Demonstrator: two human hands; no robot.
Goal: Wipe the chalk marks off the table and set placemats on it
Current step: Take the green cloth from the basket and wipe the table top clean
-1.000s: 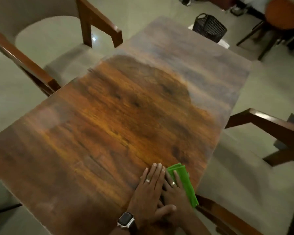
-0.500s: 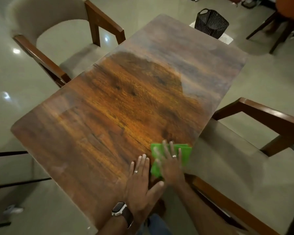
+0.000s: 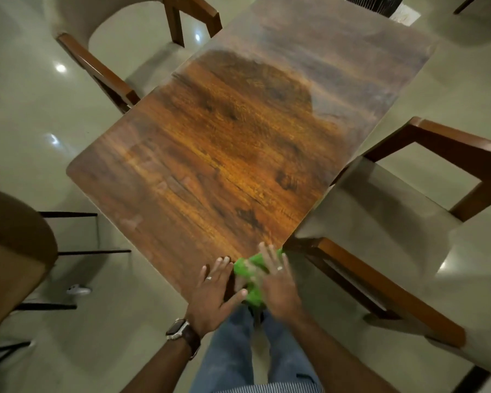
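1. Tabletop (image 3: 238,154): long wooden slab, wood-grain finish, seen from its near short edge. The far end carries a dull greyish haze; the middle and near part show clean, saturated grain. Risk: the haze looks like chalk residue, so the far end probably has not been wiped. Laying placemats now would trap dust beneath them. No placemats are in view.

2. Chairs: one cushioned armchair (image 3: 394,222) against the right long edge, another (image 3: 142,52) at the left long edge near the far end. Risk: dust swept off the right edge would land on the pale seat beside it.

3. Left hand (image 3: 214,290): flat, fingers straight and spread, palm down on the near edge, thumb reaching towards the cloth. It holds nothing and seems to serve as a brace. Risk: a palm on an already wiped patch may leave a smear.

4. Right hand (image 3: 278,285): motion-blurred, fingers extended, pressing down on the cloth at the near right corner. Risk: with the stroke running this close to the corner, the hand could slide past the edge.

5. Green cloth (image 3: 253,275): bunched, lying at the near right corner, partly overhanging the near edge, mostly covered by the right hand. Risk: it could slip off onto the floor. A bunched, chalk-loaded cloth may also spread dust rather than lift it.
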